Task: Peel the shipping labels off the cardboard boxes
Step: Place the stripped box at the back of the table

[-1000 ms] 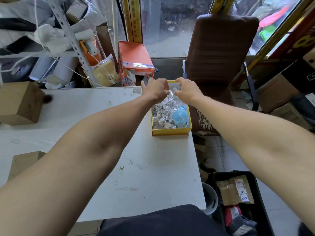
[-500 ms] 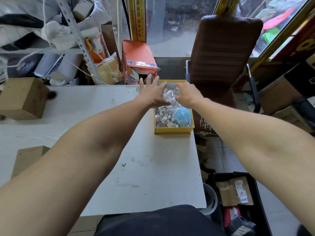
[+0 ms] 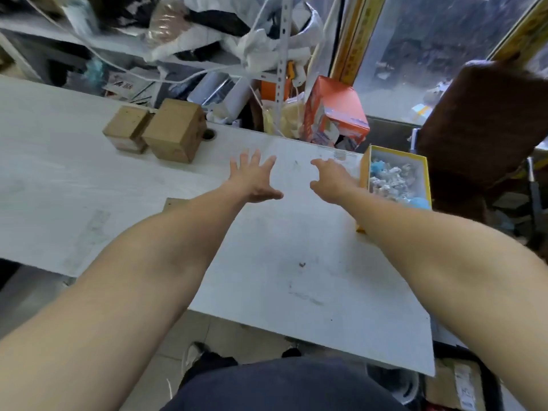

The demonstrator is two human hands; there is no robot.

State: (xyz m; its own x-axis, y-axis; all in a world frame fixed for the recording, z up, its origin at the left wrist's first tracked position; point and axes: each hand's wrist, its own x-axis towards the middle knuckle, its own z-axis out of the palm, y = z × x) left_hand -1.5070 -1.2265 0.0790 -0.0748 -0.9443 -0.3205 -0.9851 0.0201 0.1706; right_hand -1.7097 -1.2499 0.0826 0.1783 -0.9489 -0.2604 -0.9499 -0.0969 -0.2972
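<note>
Two small brown cardboard boxes stand side by side at the back of the white table: the nearer one and a smaller one to its left. My left hand hovers over the table with fingers spread, to the right of those boxes and apart from them. My right hand hangs empty with loosely curled fingers, just left of a yellow tray filled with crumpled peeled labels. A flat cardboard piece peeks out beside my left forearm.
An orange carton leans behind the table near the window. A cluttered metal shelf fills the back left. A brown chair stands at the right. A black crate with a labelled cardboard box sits on the floor at lower right.
Both hands have left the yellow tray and moved left over the table. The left hand has spread open. The view has swung left, bringing both cardboard boxes into sight.
</note>
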